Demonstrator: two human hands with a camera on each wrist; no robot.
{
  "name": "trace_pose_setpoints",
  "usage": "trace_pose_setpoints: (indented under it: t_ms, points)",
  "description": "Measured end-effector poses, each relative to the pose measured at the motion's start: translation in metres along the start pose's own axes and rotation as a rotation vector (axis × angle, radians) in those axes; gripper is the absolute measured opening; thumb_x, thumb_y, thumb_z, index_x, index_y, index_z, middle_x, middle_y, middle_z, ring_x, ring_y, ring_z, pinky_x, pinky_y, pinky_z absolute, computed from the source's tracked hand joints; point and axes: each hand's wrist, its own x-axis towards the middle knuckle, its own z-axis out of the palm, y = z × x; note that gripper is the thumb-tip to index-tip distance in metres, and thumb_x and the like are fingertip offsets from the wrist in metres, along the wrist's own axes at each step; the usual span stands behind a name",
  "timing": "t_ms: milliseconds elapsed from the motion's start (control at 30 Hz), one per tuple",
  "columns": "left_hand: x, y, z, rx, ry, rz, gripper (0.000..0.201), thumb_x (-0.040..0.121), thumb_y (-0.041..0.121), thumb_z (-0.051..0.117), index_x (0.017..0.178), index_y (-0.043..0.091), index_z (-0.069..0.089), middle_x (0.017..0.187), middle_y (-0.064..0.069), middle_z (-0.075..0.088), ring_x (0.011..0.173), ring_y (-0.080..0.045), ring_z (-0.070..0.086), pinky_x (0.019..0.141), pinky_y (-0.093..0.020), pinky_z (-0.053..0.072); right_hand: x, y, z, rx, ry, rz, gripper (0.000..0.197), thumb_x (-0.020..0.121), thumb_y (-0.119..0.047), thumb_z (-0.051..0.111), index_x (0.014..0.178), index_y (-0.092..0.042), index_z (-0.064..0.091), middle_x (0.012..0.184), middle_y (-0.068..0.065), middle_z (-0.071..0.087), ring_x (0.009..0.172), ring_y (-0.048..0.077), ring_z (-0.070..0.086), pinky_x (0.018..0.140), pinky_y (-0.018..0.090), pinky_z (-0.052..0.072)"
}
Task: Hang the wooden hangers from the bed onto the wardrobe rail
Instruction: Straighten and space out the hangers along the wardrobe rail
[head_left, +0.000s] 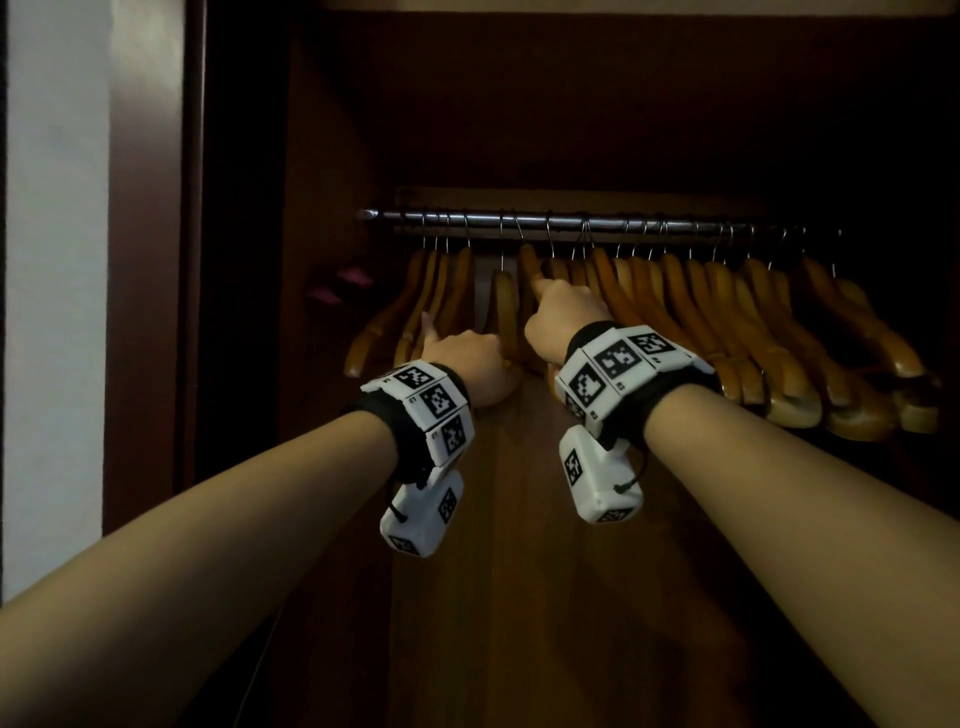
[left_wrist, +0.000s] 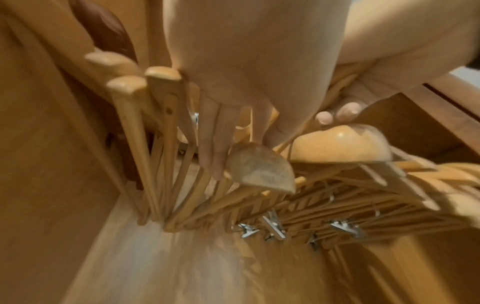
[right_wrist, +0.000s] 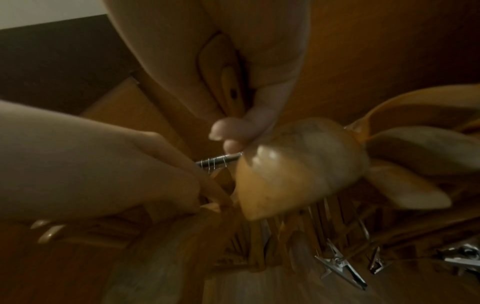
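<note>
A metal rail (head_left: 571, 223) crosses the dark wardrobe with several wooden hangers on it. A small group (head_left: 436, 296) hangs at the left and a dense row (head_left: 727, 322) at the right. My right hand (head_left: 558, 309) grips the arm of one hanger (head_left: 529, 262) in the gap between them, fingers (right_wrist: 221, 131) curled round the wood. Its wire hook rises to the rail, but I cannot tell whether it rests on it. My left hand (head_left: 467, 358) reaches in beside a single hanger (head_left: 503, 301). Its straight fingers (left_wrist: 211, 148) lie against the left group's arms.
The wardrobe's side wall (head_left: 244, 260) stands close on the left, with a white room wall (head_left: 52, 260) beyond it. Metal clips (right_wrist: 340, 265) hang from the hangers' lower bars. The wooden back panel (head_left: 519, 519) shows below the hands.
</note>
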Motion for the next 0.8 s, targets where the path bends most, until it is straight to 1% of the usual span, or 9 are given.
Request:
trace_pose_setpoints:
  t_ms: [33,100,200,267,333,400,467,633,800]
  points:
    - [0.000,-0.001,0.000,0.006,0.009,-0.008,0.045,0.094,0.051,0.028,0.124,0.028,0.054,0.101,0.000,0.067,0.113,-0.024,0.056,0.109,-0.063,-0.012,0.000,0.000,0.000,0.000,-0.002,0.001,0.050,0.094,-0.013,0.043,0.143,-0.019,0.035,0.135,0.013,0.049,0.120,0.032,0.049,0.094,0.038,0.046]
    - [-0.002,-0.002,0.001,0.026,0.022,-0.023,0.052,0.093,0.055,0.031,0.135,0.025,0.040,0.098,0.001,0.068,0.112,-0.025,0.057,0.110,-0.062,-0.011,0.000,0.001,0.000,0.002,-0.005,0.003,0.050,0.094,-0.013,0.042,0.143,-0.019,0.035,0.135,0.014,0.048,0.120,0.033,0.049,0.095,0.039,0.046]
    - [-0.003,-0.006,0.006,0.077,0.030,-0.068,0.063,0.092,0.050,0.035,0.143,0.015,0.021,0.073,0.005,0.062,0.102,-0.025,0.062,0.110,-0.060,-0.013,0.001,0.001,0.000,-0.003,-0.003,0.001,0.050,0.094,-0.012,0.041,0.143,-0.021,0.035,0.136,0.013,0.048,0.122,0.032,0.048,0.093,0.037,0.045]
    - [-0.002,-0.009,0.010,0.078,0.071,-0.099,0.061,0.094,0.048,0.032,0.142,0.011,0.022,0.064,0.006,0.054,0.099,-0.025,0.064,0.112,-0.058,-0.013,0.001,0.001,0.000,-0.005,-0.006,0.002,0.050,0.094,-0.012,0.041,0.143,-0.021,0.035,0.137,0.012,0.047,0.121,0.032,0.049,0.091,0.036,0.046]
    - [-0.005,-0.011,0.011,0.079,0.120,-0.107,0.057,0.096,0.049,0.027,0.139,0.010,0.027,0.061,0.006,0.050,0.099,-0.025,0.064,0.113,-0.055,-0.011,0.001,0.002,-0.001,-0.001,-0.013,-0.001,0.049,0.094,-0.011,0.041,0.143,-0.019,0.036,0.136,0.012,0.048,0.121,0.031,0.049,0.091,0.035,0.046]
    - [-0.008,-0.012,0.013,0.074,0.157,-0.092,0.056,0.098,0.047,0.024,0.141,0.011,0.026,0.069,0.003,0.058,0.102,-0.025,0.063,0.114,-0.052,-0.008,0.000,0.002,-0.001,0.004,-0.013,-0.003,0.048,0.095,-0.011,0.041,0.142,-0.018,0.037,0.134,0.013,0.049,0.120,0.031,0.050,0.091,0.035,0.045]
    - [-0.010,-0.015,0.014,0.064,0.174,-0.080,0.057,0.099,0.045,0.024,0.145,0.012,0.020,0.084,-0.002,0.067,0.106,-0.025,0.061,0.114,-0.051,-0.006,0.001,0.001,-0.001,0.003,-0.010,-0.001,0.048,0.095,-0.012,0.041,0.142,-0.019,0.036,0.133,0.013,0.049,0.118,0.031,0.051,0.091,0.035,0.046]
    - [-0.014,-0.013,0.011,0.088,0.185,-0.080,0.052,0.101,0.039,0.025,0.147,0.014,0.022,0.103,-0.009,0.066,0.115,-0.025,0.056,0.116,-0.047,-0.004,0.003,0.000,0.000,-0.004,-0.008,0.002,0.048,0.095,-0.013,0.042,0.142,-0.020,0.036,0.135,0.012,0.048,0.118,0.031,0.051,0.092,0.036,0.046]
    - [-0.017,-0.020,0.005,0.122,0.159,-0.085,0.050,0.101,0.038,0.027,0.145,0.015,0.026,0.112,-0.011,0.065,0.117,-0.025,0.055,0.116,-0.048,-0.003,0.003,-0.001,0.001,0.008,0.002,0.015,0.049,0.094,-0.013,0.043,0.142,-0.021,0.036,0.136,0.012,0.047,0.120,0.032,0.048,0.091,0.036,0.045]
